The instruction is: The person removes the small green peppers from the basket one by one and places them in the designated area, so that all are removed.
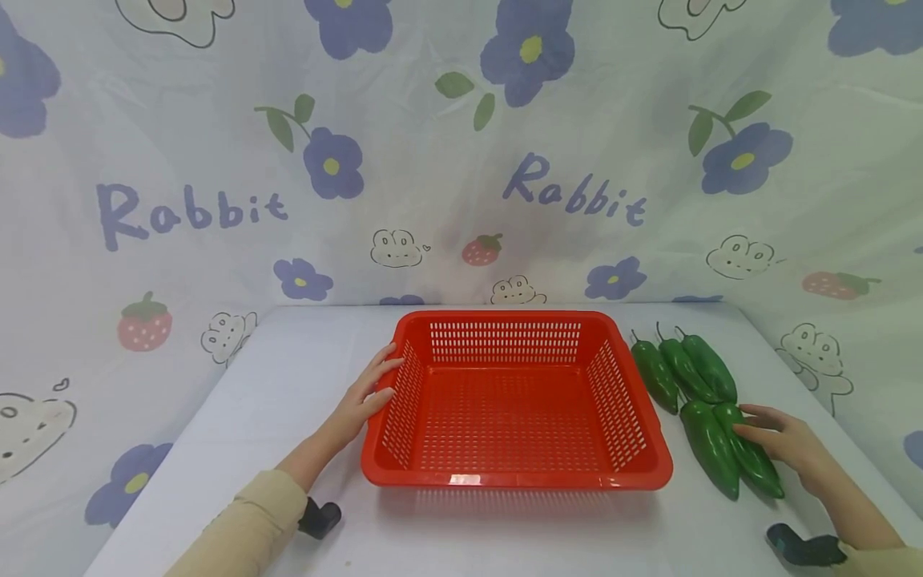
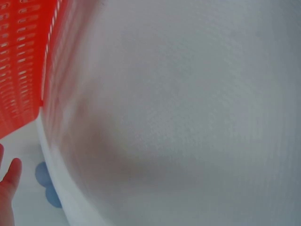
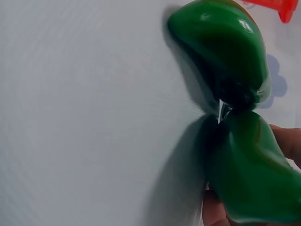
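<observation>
A red plastic basket [image 1: 505, 477] with perforated walls stands upright in the middle of the table, its bottom bare. My left hand [image 1: 364, 397] rests on its left rim with fingers extended; the left wrist view shows the basket's side wall [image 2: 21, 61] and a fingertip or two. At the right, my right hand [image 1: 782, 437] holds a glossy green chili pepper [image 1: 753, 461], which in the right wrist view [image 3: 256, 174] lies between its digits. Another green pepper [image 1: 710, 449] lies against its left side. Behind these two lie more green peppers [image 1: 681, 369] with thin stems.
The white table [image 1: 288, 385] meets a cloth backdrop [image 1: 447, 160] printed with flowers, rabbits and strawberries, which rises behind and on both sides. A dark strap piece [image 1: 320, 517] sits by the left wrist and another [image 1: 804, 549] by the right.
</observation>
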{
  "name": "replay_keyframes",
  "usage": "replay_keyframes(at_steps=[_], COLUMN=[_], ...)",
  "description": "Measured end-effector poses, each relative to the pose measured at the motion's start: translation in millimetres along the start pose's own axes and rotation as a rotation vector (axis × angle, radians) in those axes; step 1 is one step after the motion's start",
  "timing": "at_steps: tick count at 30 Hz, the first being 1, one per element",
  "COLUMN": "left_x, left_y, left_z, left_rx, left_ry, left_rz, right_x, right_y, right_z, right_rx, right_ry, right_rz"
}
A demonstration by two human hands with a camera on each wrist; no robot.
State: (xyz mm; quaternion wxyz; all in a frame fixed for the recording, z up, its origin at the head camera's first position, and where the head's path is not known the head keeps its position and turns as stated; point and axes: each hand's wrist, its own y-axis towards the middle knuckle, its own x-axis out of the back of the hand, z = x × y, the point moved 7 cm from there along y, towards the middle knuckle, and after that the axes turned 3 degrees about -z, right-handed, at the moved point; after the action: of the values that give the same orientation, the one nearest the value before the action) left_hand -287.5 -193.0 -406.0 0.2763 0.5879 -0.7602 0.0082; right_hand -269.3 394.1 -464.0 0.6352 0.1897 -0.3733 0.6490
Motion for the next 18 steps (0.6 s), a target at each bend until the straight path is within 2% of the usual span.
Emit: replay_keyframes(at_steps=[7, 18], left_x=[0.2, -0.4], left_y=[-0.9, -0.3], left_z=[2.0, 0.8], left_rx=[0.014, 0.008], left_ry=[-0.007, -0.008], left_rz=[-0.003, 0.005], right_x=[0.2, 3.7], right_y=[-1.8, -2.0], right_z=[2.9, 2.8], right_rx=[0.013, -0.019], right_ry=[-0.003, -0.002], right_rz=[0.015, 0.026])
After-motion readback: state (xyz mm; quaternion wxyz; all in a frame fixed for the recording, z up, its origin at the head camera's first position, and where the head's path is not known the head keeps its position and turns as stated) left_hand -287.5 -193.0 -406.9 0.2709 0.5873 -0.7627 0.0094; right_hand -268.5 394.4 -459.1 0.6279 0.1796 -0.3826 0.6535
